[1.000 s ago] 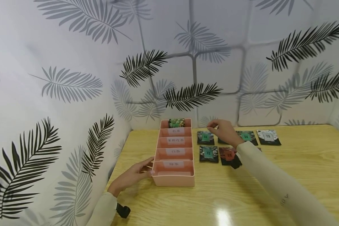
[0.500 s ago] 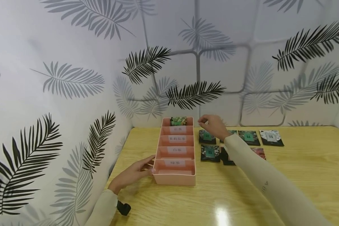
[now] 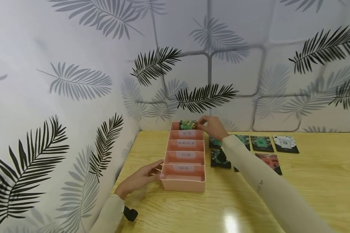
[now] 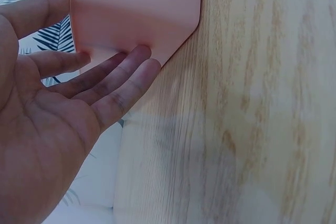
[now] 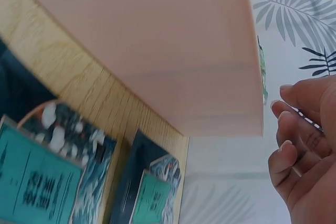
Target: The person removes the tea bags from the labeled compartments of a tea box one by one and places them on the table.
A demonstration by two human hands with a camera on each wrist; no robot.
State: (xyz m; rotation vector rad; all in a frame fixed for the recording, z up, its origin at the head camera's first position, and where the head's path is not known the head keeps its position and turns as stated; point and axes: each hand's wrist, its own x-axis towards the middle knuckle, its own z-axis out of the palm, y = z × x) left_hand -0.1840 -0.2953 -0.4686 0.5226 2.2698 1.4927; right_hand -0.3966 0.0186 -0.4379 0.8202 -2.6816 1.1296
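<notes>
A pink box (image 3: 183,185) with several labelled compartments stands on the table. One green-patterned tea packet (image 3: 187,124) is in its rearmost compartment. My left hand (image 3: 142,178) touches the near left corner of the box; in the left wrist view its fingers (image 4: 128,85) lie fairly straight against the pink wall. At the back right rim is my right hand (image 3: 213,127), fingertips right beside the packet. The right wrist view shows the right hand's thumb and fingers (image 5: 286,163) loosely bent near the rim, nothing visible between them; the packet's edge (image 5: 262,72) pokes out beside them.
Right of the box lie two rows of dark tea packets, partly hidden by my right arm. Among them are a green-labelled packet (image 3: 262,143), a white one (image 3: 286,144) and a red one (image 3: 269,161). A leaf-patterned wall (image 3: 230,71) rises behind the table (image 3: 318,181).
My right hand has moved left from above the tea packets to the box's rear compartment. My left hand stays at the box corner, and the view has shifted slightly.
</notes>
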